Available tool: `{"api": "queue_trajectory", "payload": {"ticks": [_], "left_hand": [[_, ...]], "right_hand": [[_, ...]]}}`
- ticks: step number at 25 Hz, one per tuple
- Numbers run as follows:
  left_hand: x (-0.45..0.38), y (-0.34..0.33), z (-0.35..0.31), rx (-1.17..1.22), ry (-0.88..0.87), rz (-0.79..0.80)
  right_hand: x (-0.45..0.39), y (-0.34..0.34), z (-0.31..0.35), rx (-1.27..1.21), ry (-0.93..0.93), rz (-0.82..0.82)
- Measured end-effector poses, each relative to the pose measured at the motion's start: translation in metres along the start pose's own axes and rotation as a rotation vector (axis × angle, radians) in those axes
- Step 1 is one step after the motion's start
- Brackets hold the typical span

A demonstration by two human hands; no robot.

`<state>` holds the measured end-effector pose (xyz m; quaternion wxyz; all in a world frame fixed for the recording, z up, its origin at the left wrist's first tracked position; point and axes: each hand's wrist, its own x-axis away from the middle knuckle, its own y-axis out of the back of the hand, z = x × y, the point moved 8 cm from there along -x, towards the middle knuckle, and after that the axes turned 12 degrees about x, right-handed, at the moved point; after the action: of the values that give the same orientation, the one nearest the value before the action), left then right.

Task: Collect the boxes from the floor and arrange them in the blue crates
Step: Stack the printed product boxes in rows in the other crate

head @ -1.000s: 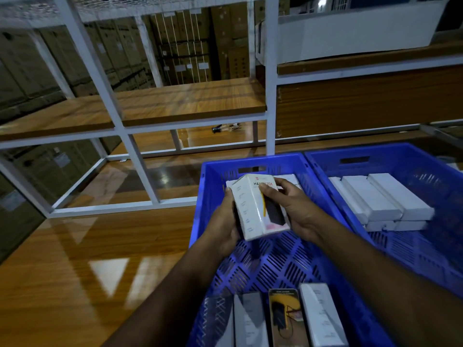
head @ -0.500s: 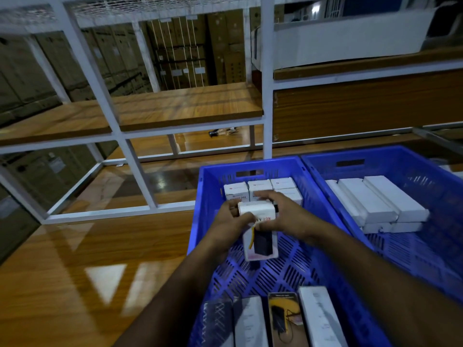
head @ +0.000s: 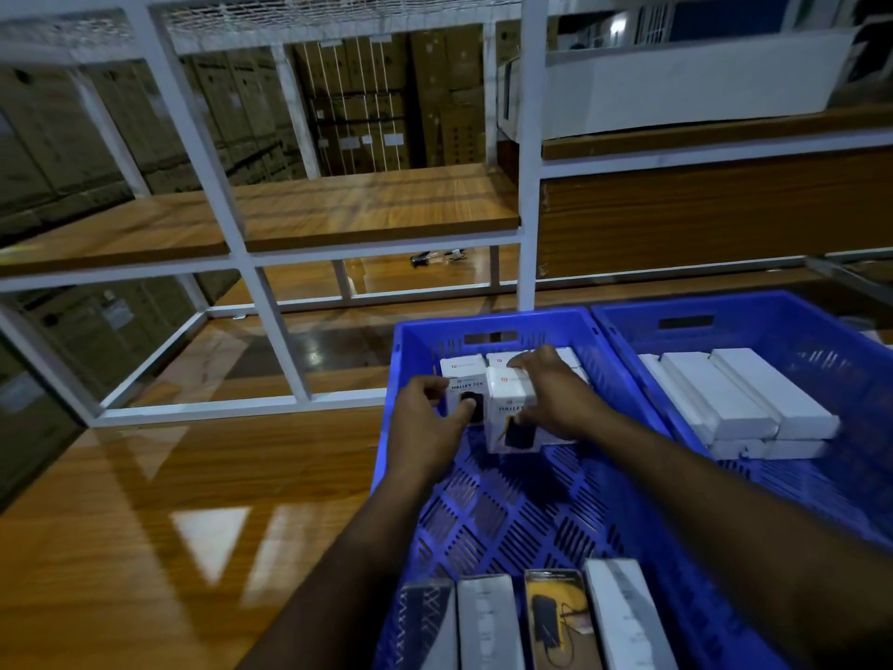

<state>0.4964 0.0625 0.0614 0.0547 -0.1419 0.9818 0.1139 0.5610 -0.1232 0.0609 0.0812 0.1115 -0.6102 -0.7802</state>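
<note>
Two blue crates stand side by side on the wooden floor. In the left crate (head: 488, 317), white power-bank boxes (head: 463, 366) stand in a row at the far end. My right hand (head: 555, 396) grips one white box (head: 510, 411) from above and holds it upright against that row. My left hand (head: 427, 423) has its thumb on the printed front of the neighbouring standing box (head: 465, 388), with its fingers curled at that box's left edge. Several more boxes (head: 488, 621) lie at the crate's near end.
The right crate (head: 725, 306) holds long white boxes (head: 744, 398) stacked at its left side. White metal shelving (head: 270, 331) with wooden boards stands behind and left of the crates. Glossy wooden floor (head: 193, 524) lies to the left. Cardboard cartons (head: 367, 104) fill the background.
Both hands brought the raised box down and forward to the far row of the left crate. My left hand has come off it and moved onto the neighbouring box.
</note>
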Motion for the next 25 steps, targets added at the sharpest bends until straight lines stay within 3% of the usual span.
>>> {"api": "queue_trajectory", "payload": {"ticks": [7,12,18,25], "left_hand": [[0.000,0.003,-0.005,-0.022,-0.024,-0.020],[-0.001,0.021,-0.021,-0.156,-0.181,-0.166],[-0.006,0.034,-0.017,-0.107,-0.172,-0.261],[-0.001,0.017,-0.020,-0.147,-0.151,-0.106]], "right_hand": [[-0.041,-0.017,-0.018,0.366,-0.046,0.000],[-0.041,-0.037,-0.020,0.583,0.004,-0.033],[-0.036,-0.039,-0.012,0.665,0.035,-0.108],[-0.022,-0.027,-0.008,0.558,0.003,-0.085]]}}
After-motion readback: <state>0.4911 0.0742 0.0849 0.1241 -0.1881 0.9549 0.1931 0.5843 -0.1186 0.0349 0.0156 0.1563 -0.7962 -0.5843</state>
